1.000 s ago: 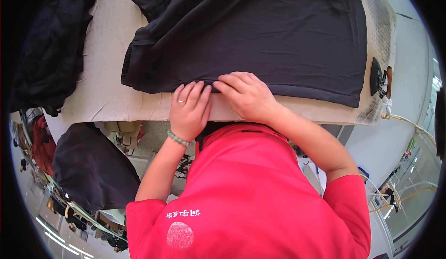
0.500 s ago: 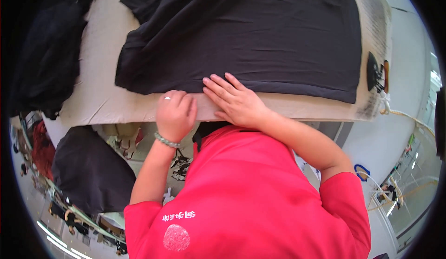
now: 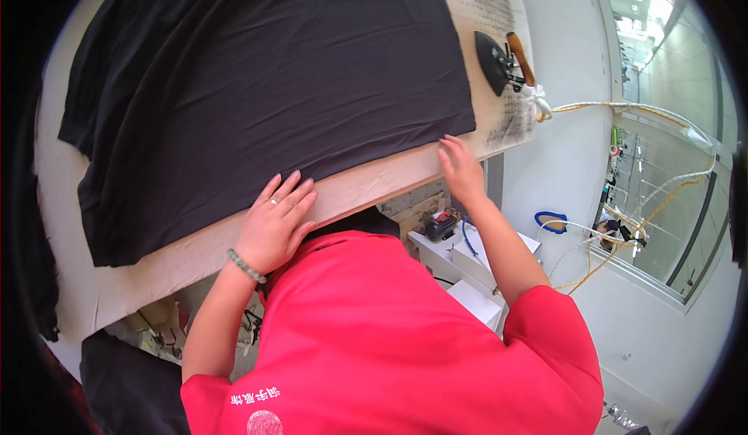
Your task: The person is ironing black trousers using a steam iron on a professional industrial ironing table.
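Observation:
A black garment [image 3: 280,84] lies spread over the pale padded board [image 3: 389,178], with its hem running along the near edge and some soft wrinkles across it. My left hand [image 3: 274,226] rests flat at the hem, fingers extended, their tips on the black fabric; it wears a ring and a beaded bracelet. Farther right, my right hand [image 3: 463,171] reaches the hem close to the garment's right corner. Its fingers are slightly bent and apart, fingertips touching the fabric edge. Neither hand is wrapped round anything.
An iron [image 3: 491,62] with a wooden handle stands on the board right of the garment, its cord [image 3: 600,105] trailing right. White boxes [image 3: 477,304] sit under the board's edge. More dark cloth [image 3: 128,384] hangs at the lower left.
The view has swung to the right. My right hand has moved from the middle of the hem to its right corner. My left hand has gone from curled to spread flat on the hem.

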`<action>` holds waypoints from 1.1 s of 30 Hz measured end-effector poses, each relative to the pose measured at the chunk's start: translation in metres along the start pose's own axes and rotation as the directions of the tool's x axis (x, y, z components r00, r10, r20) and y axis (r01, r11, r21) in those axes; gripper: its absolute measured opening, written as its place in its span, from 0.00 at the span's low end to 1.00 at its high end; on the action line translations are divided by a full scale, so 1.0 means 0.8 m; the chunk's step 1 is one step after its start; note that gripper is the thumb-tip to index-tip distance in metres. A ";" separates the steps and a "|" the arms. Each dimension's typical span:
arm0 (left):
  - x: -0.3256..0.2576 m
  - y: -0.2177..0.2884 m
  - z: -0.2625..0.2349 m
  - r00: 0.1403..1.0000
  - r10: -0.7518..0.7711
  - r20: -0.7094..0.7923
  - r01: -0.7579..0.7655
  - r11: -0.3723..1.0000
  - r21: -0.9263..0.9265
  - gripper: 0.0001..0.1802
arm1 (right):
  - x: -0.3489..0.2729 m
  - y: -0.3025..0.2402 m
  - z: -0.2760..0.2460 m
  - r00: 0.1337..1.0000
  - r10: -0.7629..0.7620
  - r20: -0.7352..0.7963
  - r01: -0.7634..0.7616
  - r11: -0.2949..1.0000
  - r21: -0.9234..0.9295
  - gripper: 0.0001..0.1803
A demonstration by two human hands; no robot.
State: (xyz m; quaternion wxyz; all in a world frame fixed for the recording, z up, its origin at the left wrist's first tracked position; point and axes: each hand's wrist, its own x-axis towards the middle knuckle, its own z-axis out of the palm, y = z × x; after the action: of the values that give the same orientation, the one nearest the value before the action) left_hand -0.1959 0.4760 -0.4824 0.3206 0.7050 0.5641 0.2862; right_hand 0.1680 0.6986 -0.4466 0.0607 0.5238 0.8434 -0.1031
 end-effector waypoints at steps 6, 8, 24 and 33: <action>0.069 0.008 0.009 0.921 -0.176 -0.348 0.127 0.979 -0.159 0.17 | 0.044 0.100 -0.019 0.741 0.567 0.359 -0.587 0.289 0.756 0.26; 0.096 0.014 0.017 0.930 -0.183 -0.319 0.145 0.980 -0.139 0.20 | 0.057 0.117 -0.018 0.745 0.489 0.454 -0.607 0.212 0.766 0.27; 0.298 0.084 0.140 0.934 -0.151 -0.323 0.203 0.970 0.133 0.17 | 0.140 0.186 -0.017 0.623 -0.160 0.766 -0.782 -0.115 0.612 0.20; 0.297 0.086 0.140 0.924 -0.214 -0.317 0.297 0.924 0.242 0.21 | 0.121 0.173 -0.026 0.978 0.050 0.200 -0.198 0.504 0.841 0.19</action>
State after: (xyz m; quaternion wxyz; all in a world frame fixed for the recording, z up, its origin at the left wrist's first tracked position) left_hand -0.0206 0.6831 -0.4898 0.1662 0.6147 0.7275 0.2554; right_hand 0.2494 0.8475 -0.4620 -0.1350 0.5352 0.6357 -0.5396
